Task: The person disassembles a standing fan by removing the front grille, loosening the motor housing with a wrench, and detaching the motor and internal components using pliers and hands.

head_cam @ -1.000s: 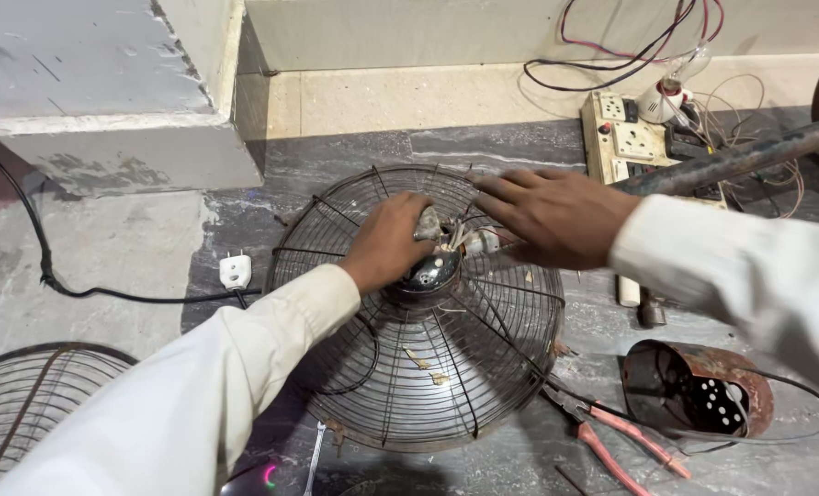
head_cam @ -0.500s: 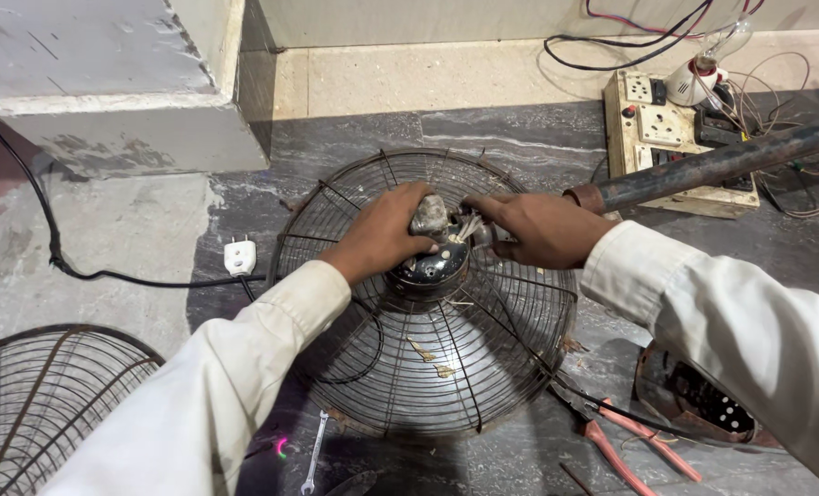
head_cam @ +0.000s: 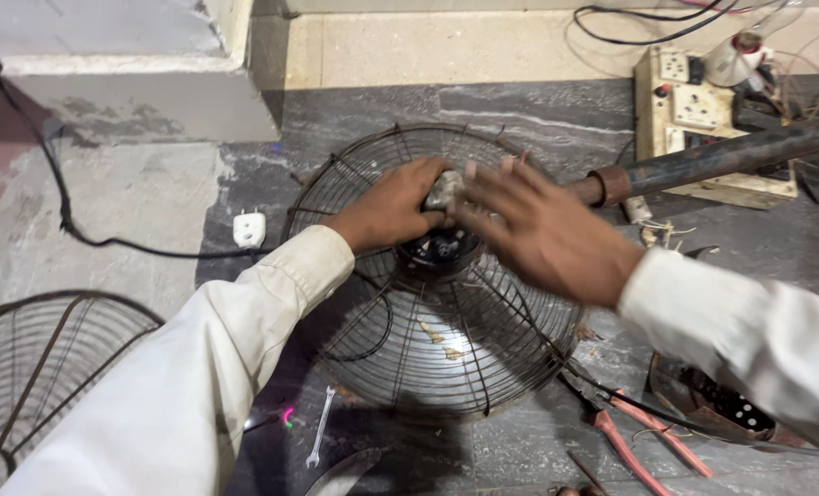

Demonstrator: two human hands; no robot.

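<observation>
Since the earlier frame the right hand [head_cam: 542, 230] has been lifted off the hub and spread open, its fingers blurred with motion, while the left hand [head_cam: 393, 204] has stayed clamped on the small grey metal part [head_cam: 442, 191] at the centre of the fan guard [head_cam: 437, 276]. The view has also shifted, so the guard now sits nearer the middle.

The guard lies on the dark stone floor [head_cam: 519, 101], a dome of thin rusty wire ribs radiating from a black hub. A rusty steel pipe [head_cam: 731, 154] runs off from the hub toward 2 o'clock. At 2 o'clock beyond it stands a cream switchboard [head_cam: 694, 110] with loose wires. A white plug [head_cam: 249, 228] on a black cable lies at 9 o'clock, a small spanner [head_cam: 320, 439] at 7 o'clock, red-handled pliers [head_cam: 648, 441] at 5 o'clock, and a second wire guard [head_cam: 37, 377] at 8 o'clock.

With only one hand holding, the hub part could slip or turn, as judged from the loose grip of the other. Fingers or a loose white sleeve could be caught or scratched on the rough wire ends. The bare wiring near the board looks hazardous if live.
</observation>
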